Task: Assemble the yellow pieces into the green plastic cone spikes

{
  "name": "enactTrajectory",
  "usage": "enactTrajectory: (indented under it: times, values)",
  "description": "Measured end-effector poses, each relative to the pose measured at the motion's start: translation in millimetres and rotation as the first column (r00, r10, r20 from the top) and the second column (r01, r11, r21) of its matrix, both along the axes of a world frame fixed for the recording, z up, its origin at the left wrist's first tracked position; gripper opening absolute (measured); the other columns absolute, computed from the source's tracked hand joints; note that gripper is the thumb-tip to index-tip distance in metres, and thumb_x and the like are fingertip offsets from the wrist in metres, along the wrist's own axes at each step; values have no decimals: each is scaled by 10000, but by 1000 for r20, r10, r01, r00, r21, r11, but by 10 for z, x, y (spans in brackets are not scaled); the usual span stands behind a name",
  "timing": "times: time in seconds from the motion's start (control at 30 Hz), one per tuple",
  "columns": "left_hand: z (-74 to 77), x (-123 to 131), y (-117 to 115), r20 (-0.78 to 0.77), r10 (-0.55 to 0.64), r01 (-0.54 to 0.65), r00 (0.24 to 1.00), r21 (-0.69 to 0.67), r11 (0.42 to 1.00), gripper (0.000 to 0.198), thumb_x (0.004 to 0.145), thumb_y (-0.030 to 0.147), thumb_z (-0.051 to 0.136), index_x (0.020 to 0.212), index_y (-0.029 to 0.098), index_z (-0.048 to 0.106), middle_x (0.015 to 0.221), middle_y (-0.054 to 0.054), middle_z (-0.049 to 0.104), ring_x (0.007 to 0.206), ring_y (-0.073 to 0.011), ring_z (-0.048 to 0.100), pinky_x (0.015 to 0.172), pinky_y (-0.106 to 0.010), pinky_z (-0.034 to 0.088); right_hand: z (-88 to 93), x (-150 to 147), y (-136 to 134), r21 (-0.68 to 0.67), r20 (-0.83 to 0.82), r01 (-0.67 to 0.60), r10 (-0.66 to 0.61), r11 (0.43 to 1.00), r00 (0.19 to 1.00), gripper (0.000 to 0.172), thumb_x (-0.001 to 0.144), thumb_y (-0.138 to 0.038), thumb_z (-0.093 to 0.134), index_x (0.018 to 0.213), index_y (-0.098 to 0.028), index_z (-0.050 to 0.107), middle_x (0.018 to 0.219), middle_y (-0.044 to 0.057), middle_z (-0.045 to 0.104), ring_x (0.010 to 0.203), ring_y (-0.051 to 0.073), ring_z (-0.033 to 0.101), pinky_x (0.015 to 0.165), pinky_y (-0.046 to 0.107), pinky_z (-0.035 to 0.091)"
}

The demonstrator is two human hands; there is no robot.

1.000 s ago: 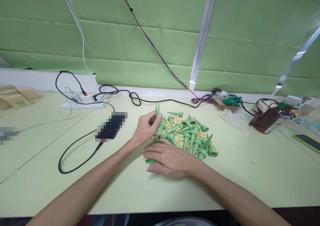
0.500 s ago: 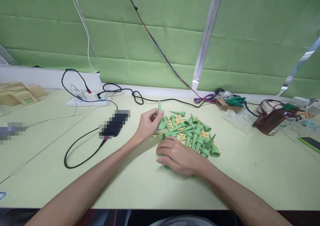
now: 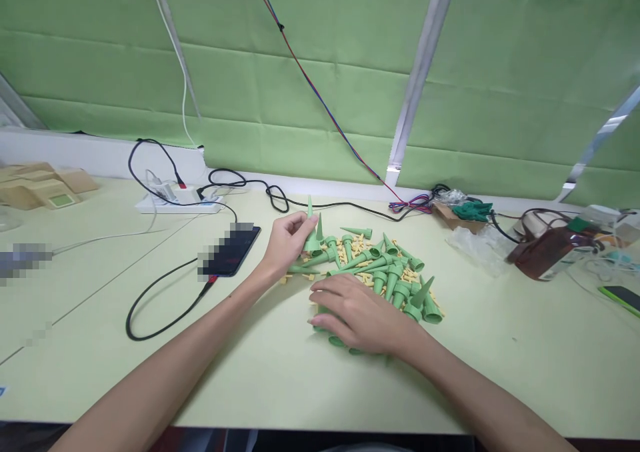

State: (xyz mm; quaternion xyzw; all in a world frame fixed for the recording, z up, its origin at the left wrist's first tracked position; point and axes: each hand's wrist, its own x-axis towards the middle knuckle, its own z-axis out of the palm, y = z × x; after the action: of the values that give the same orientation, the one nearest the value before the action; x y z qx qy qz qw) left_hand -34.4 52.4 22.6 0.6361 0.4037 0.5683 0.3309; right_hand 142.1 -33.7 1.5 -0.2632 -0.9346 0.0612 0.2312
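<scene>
1. Close to the front edge of the pale table (image 3: 500,385), at far left, one blue mark (image 3: 2,391) is cut off by the view; any writing on it cannot be read.
2. The right hand (image 3: 357,312) lies palm down, its fingers lightly bent and close together, over the near side of the heap. Green ends show under it; whether it grips any, I cannot tell.
3. The heap of green spikes (image 3: 394,279) sits in front of the person, partly beneath that hand. More than a dozen spikes show, pointing many ways; overlap prevents an exact count. Small yellow pieces (image 3: 361,244) lie among them, too many and too hidden to number.
4. The left hand (image 3: 287,244), at the heap's far left side, pinches one green spike (image 3: 312,245) between thumb and fingers, tip up and wide end down. A second tip rises just to its right.
5. Two phones lie well apart: a dark phone (image 3: 243,247) on a black cable (image 3: 131,319) at left, partly pixelated, and a green-edged phone (image 3: 623,297) at far right.
6. One brown bottle (image 3: 543,252) lies tipped at right; its white label is too small to read.
7. Beyond stand one white power strip (image 3: 145,205), at left, and one cardboard box (image 3: 455,220), at right.
8. Green blinds (image 3: 310,12) form the backdrop.
</scene>
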Motion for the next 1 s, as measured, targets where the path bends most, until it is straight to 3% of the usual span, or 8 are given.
enactTrajectory:
  times: [0.23, 0.5, 0.77, 1.0]
  values:
    - [-37, 3, 29, -3, -8, 8, 1000, 25, 1000, 431, 843, 433, 628, 570, 172, 418, 499, 61, 313, 413, -56, 339, 340, -171, 283, 102, -152, 234, 110, 237, 29, -55, 993, 970, 146, 942, -154, 531, 855, -136, 646, 825, 93, 660, 840, 227, 603, 811, 362, 451]
    - [-35, 41, -20, 2, -37, 37, 999, 17, 999, 449, 831, 437, 634, 560, 172, 393, 511, 69, 261, 426, -51, 273, 357, -172, 265, 228, -386, 401, 32, 490, 15, -29, 999, 871, 165, 846, -77, 598, 707, -139, 664, 683, 56, 642, 636, 178, 570, 577, 276, 359]
    - [-34, 53, -44, -32, -41, 41, 999, -4, 999, 462, 838, 450, 620, 566, 178, 364, 519, 68, 251, 431, -54, 269, 358, -166, 273, 168, -509, 366, 53, 544, 34, -57, 998, 837, 219, 769, 60, 543, 734, -107, 681, 688, 87, 664, 611, 196, 585, 528, 282, 370]
    - [-41, 55, -47, -42, -71, 69, 997, -47, 997, 464, 855, 472, 595, 579, 178, 366, 537, 65, 247, 454, -60, 270, 364, -161, 274, 103, -425, 306, 154, 449, 13, -82, 988, 890, 223, 769, 66, 530, 879, -104, 622, 826, 93, 646, 761, 204, 587, 610, 274, 440]
